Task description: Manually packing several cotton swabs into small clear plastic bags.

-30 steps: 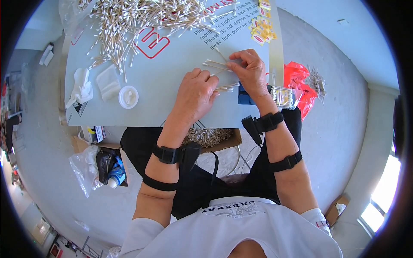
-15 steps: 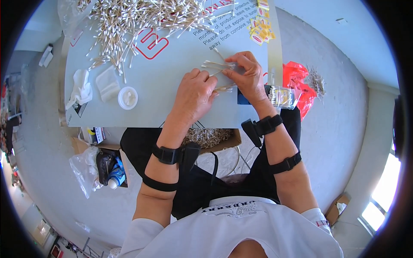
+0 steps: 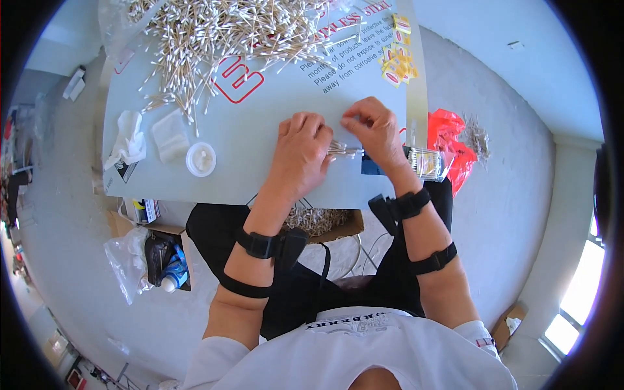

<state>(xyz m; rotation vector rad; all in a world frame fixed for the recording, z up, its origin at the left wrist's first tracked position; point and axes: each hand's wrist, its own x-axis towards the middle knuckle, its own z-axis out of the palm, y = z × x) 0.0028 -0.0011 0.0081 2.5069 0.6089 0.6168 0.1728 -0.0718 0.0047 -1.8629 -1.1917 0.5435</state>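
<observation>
My left hand (image 3: 301, 153) is closed round a small bundle of cotton swabs (image 3: 344, 150), whose white tips stick out to the right, just above the tabletop. Its palm hides the other ends. To the right of those tips, my right hand (image 3: 377, 130) hovers with thumb and forefinger drawn together; no swab shows between them. Under my right wrist, at the table's right edge, lies a clear pack of cotton swabs (image 3: 426, 163) with a dark blue end. A big loose heap of cotton swabs (image 3: 221, 39) covers the far left of the table.
On the left of the grey printed tabletop (image 3: 260, 175) are a round white tub (image 3: 201, 159), a folded white pad (image 3: 170, 135) and a crumpled tissue (image 3: 128, 140). Yellow labels (image 3: 398, 62) lie far right. A red bag (image 3: 445, 130) sits beyond the right edge; a swab-filled box (image 3: 318, 222) stands below.
My right hand has come away from the swabs it was fingering and moved slightly right. The loose swabs that fanned out above the bundle no longer show there. My left hand keeps its grip.
</observation>
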